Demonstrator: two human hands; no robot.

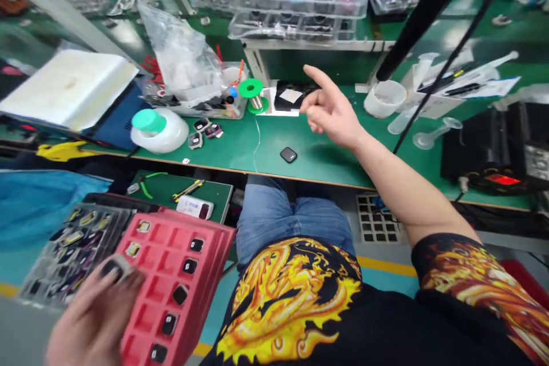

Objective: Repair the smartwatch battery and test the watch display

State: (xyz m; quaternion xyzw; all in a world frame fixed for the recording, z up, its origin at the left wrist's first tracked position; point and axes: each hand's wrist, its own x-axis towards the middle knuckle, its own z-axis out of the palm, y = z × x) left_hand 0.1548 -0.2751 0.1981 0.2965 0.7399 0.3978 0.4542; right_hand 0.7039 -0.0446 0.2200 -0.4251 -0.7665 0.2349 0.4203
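Observation:
My left hand (96,309), blurred by motion, is closed around a small grey-and-dark watch case (118,269) above a stack of red foam trays (165,260). Several dark square watch cases sit in the tray's right column, and a few lighter parts lie at its upper left. Over the green bench (240,151), my right hand (330,108) is raised with its index finger stretched out and the others curled, holding nothing visible. Below and left of it, a black square watch face (288,154) lies near the bench edge.
On the bench stand a solder spool (253,94), a white bottle (158,128) with a green cap, a white cup (385,98) and a black device (489,148) with a red display. Clear trays (72,246) of parts lie left. A black tube (424,17) hangs overhead. Other people's hands work opposite.

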